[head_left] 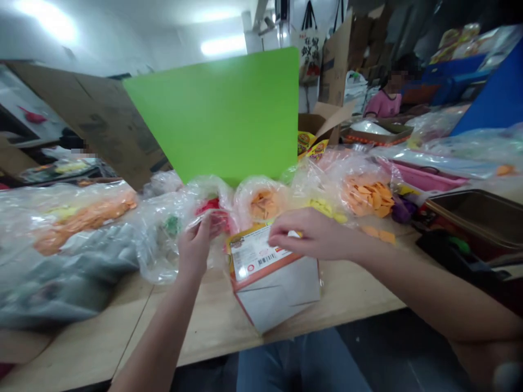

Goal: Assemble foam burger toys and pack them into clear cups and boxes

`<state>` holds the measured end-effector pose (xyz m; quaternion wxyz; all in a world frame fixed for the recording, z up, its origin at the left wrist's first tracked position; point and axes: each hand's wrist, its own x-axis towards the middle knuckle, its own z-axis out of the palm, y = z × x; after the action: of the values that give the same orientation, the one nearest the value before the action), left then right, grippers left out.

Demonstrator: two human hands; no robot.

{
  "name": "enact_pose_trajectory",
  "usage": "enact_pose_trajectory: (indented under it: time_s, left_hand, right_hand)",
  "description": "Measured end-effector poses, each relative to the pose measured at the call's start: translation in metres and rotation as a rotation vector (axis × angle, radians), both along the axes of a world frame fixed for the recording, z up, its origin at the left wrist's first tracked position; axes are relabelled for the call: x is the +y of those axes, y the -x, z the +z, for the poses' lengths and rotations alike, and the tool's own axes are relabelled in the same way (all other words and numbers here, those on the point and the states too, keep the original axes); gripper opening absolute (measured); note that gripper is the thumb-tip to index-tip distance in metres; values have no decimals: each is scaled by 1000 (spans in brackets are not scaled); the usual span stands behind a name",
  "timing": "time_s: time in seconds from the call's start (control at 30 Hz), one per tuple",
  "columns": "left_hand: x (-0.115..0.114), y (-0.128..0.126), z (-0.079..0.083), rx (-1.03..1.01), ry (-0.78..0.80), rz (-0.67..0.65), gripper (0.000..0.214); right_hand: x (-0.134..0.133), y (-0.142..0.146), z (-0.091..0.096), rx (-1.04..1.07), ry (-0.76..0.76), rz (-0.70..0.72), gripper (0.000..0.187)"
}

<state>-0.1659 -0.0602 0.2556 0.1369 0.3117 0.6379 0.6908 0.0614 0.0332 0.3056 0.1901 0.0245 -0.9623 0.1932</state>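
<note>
A white and orange printed carton [272,291], with a barcode label on its top face, stands at the table's front edge. Just left of it, my left hand [195,247] has thumb and fingers pinched at the rim of a clear plastic bag [212,188] holding red pieces [208,206]. Over the carton's top is my right hand [304,231], its fingers curled together; whatever they hold, if anything, is hidden. Behind the carton sits an open clear bag of orange pieces [265,204]. Yellow pieces [322,207] lie in plastic beyond my right hand.
A green panel [224,114] stands upright behind the bags. More orange pieces [370,197] lie bagged at the right, near a brown tray [482,212] and a pink tray [429,175]. Grey plastic packs [77,277] cover the left. A person in pink [384,103] sits at the back right.
</note>
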Motion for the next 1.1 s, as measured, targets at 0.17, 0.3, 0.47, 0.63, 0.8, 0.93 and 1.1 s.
enact_pose_trajectory:
  time_s: [0.17, 0.3, 0.47, 0.63, 0.8, 0.93, 1.1]
  left_hand:
    - [-8, 0, 3, -145, -122, -94, 29]
    - [-26, -2, 8, -162, -59, -202, 31]
    - [-45, -9, 24, -90, 23, -224, 38]
    - [-56, -13, 32, 254, 1, -83, 28]
    - [-63, -20, 38, 347, 23, -33, 18]
    - [-66, -26, 44, 398, 91, -14, 20]
    - [-65, -25, 43, 30, 69, -227, 35]
  right_hand:
    - [-2, 84, -3, 233, -388, 92, 21]
    - [-5, 120, 3, 399, -591, -51, 21]
    - [-22, 121, 9, 462, -690, -60, 26]
    - [-34, 120, 25, 465, -650, -95, 21]
    - [-49, 113, 36, 456, -733, -71, 18]
    - [-55, 115, 35, 519, -789, -36, 20]
    - [-8, 79, 61, 630, -214, -506, 20]
